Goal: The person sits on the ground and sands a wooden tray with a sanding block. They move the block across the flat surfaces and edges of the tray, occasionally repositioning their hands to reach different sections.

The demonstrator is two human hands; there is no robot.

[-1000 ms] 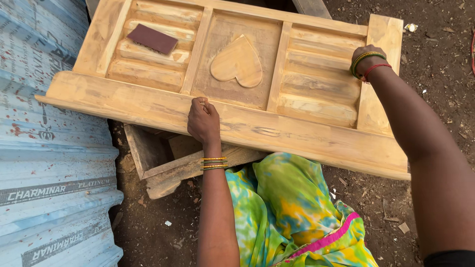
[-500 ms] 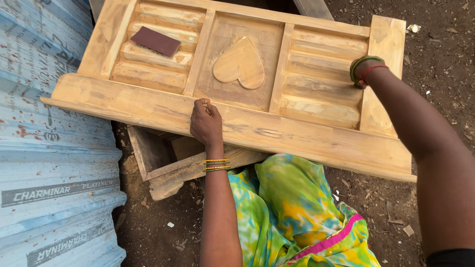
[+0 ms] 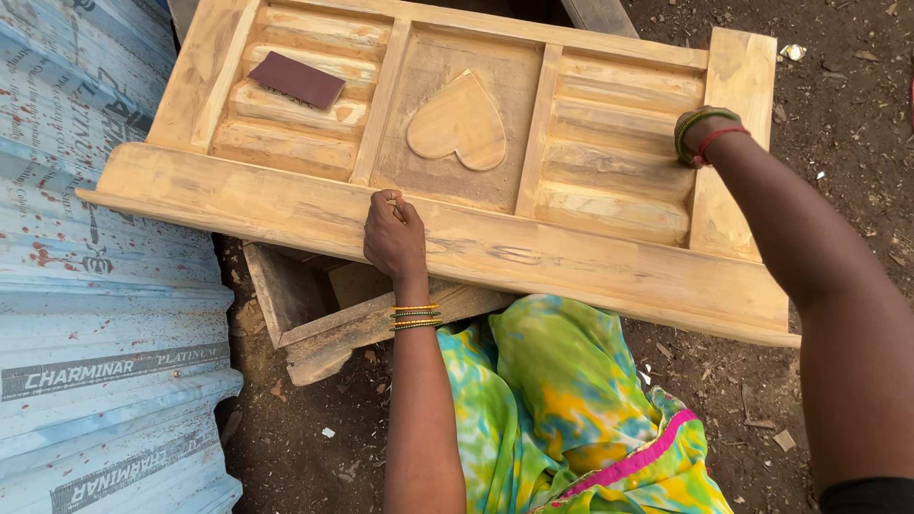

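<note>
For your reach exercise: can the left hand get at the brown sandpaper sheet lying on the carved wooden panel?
Probably yes: the left hand rests on the panel's near rail, and nothing lies between it and the sandpaper sheet.

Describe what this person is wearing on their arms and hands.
Both forearms are bare, with no sleeves or gloves. The left hand has a stack of thin gold, green and orange bangles at the wrist. The right wrist carries green bangles and a red thread band; the right hand is hidden behind it.
</note>
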